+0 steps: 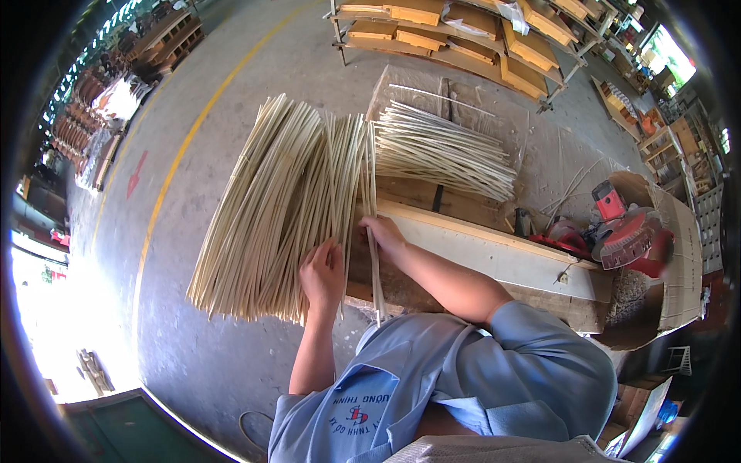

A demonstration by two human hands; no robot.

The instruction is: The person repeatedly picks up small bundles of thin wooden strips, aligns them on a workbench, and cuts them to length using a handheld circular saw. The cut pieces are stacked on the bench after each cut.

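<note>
A big pile of long, thin pale sticks (262, 201) lies in front of me, slightly left, its near ends overhanging the workbench. My left hand (322, 276) is at the pile's right near side, fingers curled together; whether a stick is between them is hidden. Just right of the pile, my right hand (384, 234) pinches a few thin sticks (376, 282) that run lengthwise, pointing toward my body. Beyond it, a second heap of pale sticks (444, 150) lies crosswise on the bench.
A white-faced board (502, 258) runs along the bench's near side. To the right, a red miter saw (629, 235) stands by a cardboard sheet (683, 262) and sawdust. Farther off are a rack of wooden panels (455, 35) and a yellow floor line (197, 123).
</note>
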